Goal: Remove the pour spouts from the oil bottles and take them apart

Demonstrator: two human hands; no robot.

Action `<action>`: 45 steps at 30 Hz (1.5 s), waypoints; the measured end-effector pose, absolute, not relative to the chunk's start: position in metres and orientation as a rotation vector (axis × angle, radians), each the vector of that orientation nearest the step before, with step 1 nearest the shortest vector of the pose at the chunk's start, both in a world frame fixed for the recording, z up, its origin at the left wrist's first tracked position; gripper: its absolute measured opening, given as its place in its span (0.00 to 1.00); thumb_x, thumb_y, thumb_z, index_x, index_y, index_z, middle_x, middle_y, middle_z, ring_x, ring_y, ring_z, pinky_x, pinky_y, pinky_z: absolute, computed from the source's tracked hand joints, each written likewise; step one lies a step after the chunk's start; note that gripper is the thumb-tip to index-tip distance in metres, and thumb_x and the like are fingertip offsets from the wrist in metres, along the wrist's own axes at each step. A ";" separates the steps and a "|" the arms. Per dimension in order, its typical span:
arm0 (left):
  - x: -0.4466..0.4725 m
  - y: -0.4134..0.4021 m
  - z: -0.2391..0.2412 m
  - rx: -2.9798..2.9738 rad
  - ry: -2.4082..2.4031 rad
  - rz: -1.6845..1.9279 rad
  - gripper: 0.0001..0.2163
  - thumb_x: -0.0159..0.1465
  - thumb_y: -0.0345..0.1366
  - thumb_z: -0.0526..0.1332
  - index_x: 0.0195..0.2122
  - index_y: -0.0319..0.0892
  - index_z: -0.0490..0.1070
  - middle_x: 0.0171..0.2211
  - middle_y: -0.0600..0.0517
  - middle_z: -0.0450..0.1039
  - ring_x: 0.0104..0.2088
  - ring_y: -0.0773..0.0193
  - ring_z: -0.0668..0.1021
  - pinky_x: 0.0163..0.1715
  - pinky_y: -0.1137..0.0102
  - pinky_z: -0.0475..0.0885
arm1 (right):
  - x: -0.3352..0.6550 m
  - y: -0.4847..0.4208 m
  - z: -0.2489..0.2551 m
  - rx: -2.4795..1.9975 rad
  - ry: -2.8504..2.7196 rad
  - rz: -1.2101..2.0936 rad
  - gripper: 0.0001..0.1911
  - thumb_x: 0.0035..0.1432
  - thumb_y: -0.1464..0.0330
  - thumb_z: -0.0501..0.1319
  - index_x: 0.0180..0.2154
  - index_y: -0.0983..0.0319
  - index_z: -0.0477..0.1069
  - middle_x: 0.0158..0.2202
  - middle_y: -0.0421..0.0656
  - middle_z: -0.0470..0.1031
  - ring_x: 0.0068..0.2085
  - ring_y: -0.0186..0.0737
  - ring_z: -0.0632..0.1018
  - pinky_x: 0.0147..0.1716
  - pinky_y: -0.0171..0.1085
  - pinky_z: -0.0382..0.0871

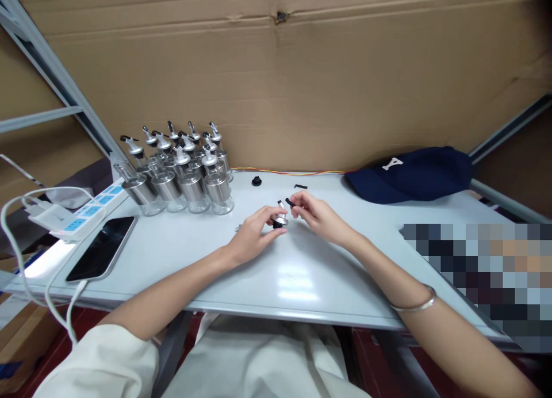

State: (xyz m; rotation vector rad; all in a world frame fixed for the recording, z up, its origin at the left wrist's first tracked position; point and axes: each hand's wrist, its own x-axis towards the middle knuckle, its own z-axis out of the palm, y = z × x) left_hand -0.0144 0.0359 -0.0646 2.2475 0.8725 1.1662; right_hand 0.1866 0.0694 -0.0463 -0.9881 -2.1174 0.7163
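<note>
My left hand pinches a small silver pourer spout with a black base and holds it on the pale table. My right hand is closed on a little black cap piece just to the right of the spout's tip, almost touching it. Both hands meet at the middle of the table. A black round stopper and a short black strip lie loose behind the hands.
Several glass and steel dispenser bottles with spouts stand in a cluster at the back left. A phone on a white cable lies beside a power strip at the left. A navy cap rests at the back right. A cardboard wall stands behind.
</note>
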 end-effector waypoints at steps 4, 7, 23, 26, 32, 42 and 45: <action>-0.015 0.036 -0.068 2.110 0.920 1.185 0.21 0.59 0.37 0.62 0.52 0.44 0.57 0.42 0.49 0.70 0.38 0.65 0.74 0.41 0.67 0.70 | 0.182 0.063 -0.049 -0.930 -1.961 0.941 0.08 0.59 0.63 0.54 0.39 0.61 0.62 0.29 0.42 0.74 0.32 0.38 0.75 0.37 0.39 0.67; -0.015 0.036 -0.067 2.083 0.927 1.182 0.26 0.59 0.36 0.63 0.55 0.45 0.52 0.41 0.49 0.71 0.39 0.65 0.74 0.41 0.67 0.70 | 0.179 0.060 -0.042 -0.863 -1.795 1.083 0.12 0.57 0.60 0.58 0.38 0.61 0.63 0.26 0.40 0.73 0.28 0.36 0.74 0.32 0.37 0.66; -0.015 0.037 -0.066 2.127 0.866 1.138 0.32 0.57 0.32 0.64 0.60 0.47 0.48 0.38 0.51 0.70 0.38 0.66 0.75 0.44 0.67 0.69 | 0.178 0.052 -0.029 -0.790 -1.488 1.640 0.18 0.49 0.57 0.66 0.37 0.61 0.66 0.18 0.33 0.69 0.14 0.24 0.59 0.15 0.30 0.46; -0.014 0.036 -0.067 2.134 0.857 1.140 0.32 0.58 0.32 0.64 0.60 0.46 0.48 0.38 0.51 0.70 0.38 0.66 0.75 0.44 0.67 0.69 | 0.178 0.051 -0.029 -0.791 -1.499 1.657 0.18 0.50 0.57 0.66 0.36 0.62 0.67 0.18 0.34 0.70 0.14 0.24 0.59 0.15 0.30 0.45; -0.014 0.036 -0.068 2.173 0.871 1.128 0.29 0.58 0.33 0.63 0.59 0.45 0.53 0.40 0.49 0.70 0.40 0.65 0.75 0.45 0.67 0.69 | 0.180 0.051 -0.030 -0.773 -1.490 1.679 0.16 0.51 0.58 0.65 0.34 0.62 0.66 0.18 0.35 0.70 0.14 0.23 0.59 0.15 0.30 0.47; -0.016 0.038 -0.069 2.251 0.852 1.197 0.29 0.59 0.36 0.63 0.61 0.47 0.55 0.43 0.48 0.71 0.41 0.64 0.75 0.46 0.66 0.70 | 0.180 0.051 -0.031 -0.777 -1.492 1.707 0.16 0.53 0.58 0.64 0.36 0.62 0.64 0.20 0.36 0.72 0.15 0.25 0.63 0.17 0.30 0.50; -0.016 0.039 -0.071 2.261 0.831 1.219 0.30 0.59 0.37 0.63 0.61 0.47 0.54 0.43 0.48 0.72 0.40 0.64 0.75 0.45 0.66 0.71 | 0.180 0.051 -0.032 -0.749 -1.483 1.714 0.16 0.53 0.58 0.65 0.37 0.62 0.65 0.20 0.35 0.71 0.16 0.26 0.64 0.18 0.31 0.52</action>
